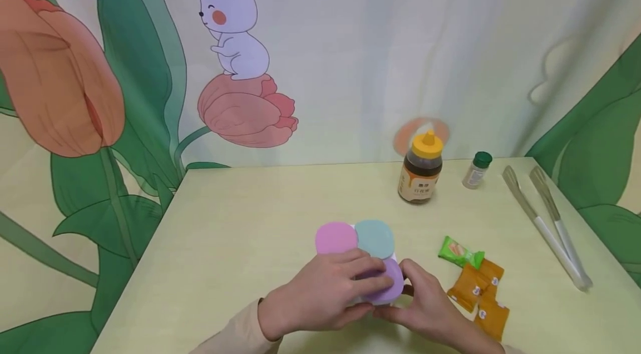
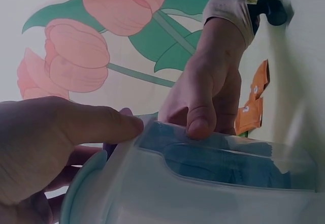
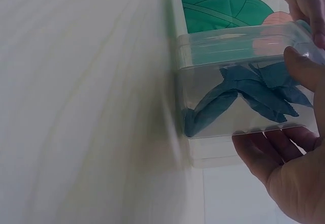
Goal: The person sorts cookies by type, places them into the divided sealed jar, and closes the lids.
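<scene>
A clear plastic storage box (image 3: 208, 71) with pink, teal and purple lids (image 1: 375, 238) stands on the table near the front. Blue crinkled packets (image 3: 244, 89) show through its side. My left hand (image 1: 333, 289) lies over the top, its fingers across the purple lid and its thumb at the box's rim in the left wrist view. On the right side of the box, my right hand (image 1: 430, 306) grips the body between thumb and fingers. The left palm covers the box's near left part in the head view.
Right of the box lie a green packet (image 1: 459, 252) and several orange-brown sachets (image 1: 468, 287). Behind stand a yellow-capped syrup bottle (image 1: 420, 170) and a small green-capped jar (image 1: 477, 170). Metal tongs (image 1: 548, 226) rest at the far right. A printed curtain (image 1: 350, 64) hangs behind the table.
</scene>
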`<state>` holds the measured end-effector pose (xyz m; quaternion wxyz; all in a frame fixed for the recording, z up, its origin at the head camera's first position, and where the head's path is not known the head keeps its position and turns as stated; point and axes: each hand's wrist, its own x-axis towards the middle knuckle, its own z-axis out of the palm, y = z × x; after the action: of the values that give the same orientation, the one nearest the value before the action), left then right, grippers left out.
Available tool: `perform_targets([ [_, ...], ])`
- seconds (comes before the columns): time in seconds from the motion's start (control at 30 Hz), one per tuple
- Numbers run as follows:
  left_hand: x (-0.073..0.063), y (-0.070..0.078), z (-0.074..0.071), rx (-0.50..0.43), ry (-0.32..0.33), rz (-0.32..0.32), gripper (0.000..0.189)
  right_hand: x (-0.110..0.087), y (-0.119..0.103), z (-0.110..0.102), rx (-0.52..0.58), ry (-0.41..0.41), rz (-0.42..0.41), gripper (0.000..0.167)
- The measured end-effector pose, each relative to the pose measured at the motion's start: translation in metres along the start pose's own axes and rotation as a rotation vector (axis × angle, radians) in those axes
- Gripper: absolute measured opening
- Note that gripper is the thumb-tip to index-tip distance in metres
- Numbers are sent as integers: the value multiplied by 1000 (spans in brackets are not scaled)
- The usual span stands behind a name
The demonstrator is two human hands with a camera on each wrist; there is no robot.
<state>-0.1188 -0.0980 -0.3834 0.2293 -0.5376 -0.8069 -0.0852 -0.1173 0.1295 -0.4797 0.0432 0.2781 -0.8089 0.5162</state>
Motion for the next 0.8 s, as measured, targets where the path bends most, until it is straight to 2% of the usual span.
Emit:
perform_targets([
  [0.43,3,4,0,27,-34,8,42,0,0,-3,-9,-27,29,55],
  [0.8,-1,5,4,80,20,21,39,2,-1,-4,-16,-47,47,56],
])
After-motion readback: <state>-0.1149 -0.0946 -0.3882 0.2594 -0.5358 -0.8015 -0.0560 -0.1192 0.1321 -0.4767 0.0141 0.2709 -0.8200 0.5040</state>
